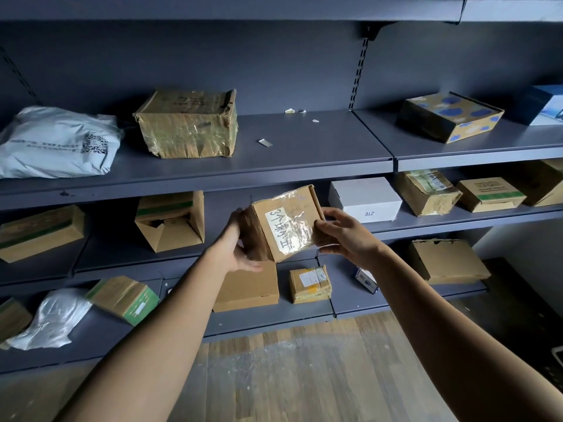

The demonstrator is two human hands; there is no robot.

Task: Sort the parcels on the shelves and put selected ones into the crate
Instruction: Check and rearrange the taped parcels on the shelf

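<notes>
A small brown cardboard parcel (286, 223), its taped white handwritten label facing the camera and running from 11 toward 5 o'clock, hangs before the middle shelf (115, 254), gripped by the left hand (240, 245) at its 8 o'clock and the right hand (341, 233) at 3 o'clock.

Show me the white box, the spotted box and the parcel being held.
White box (362, 191), head view, on its top face.
Spotted box (451, 109), head view, on its top face.
Held parcel (278, 229), head view, on its handwritten label.

Left hand (241, 243), right hand (342, 232), both gripping parcel (285, 222)
</notes>
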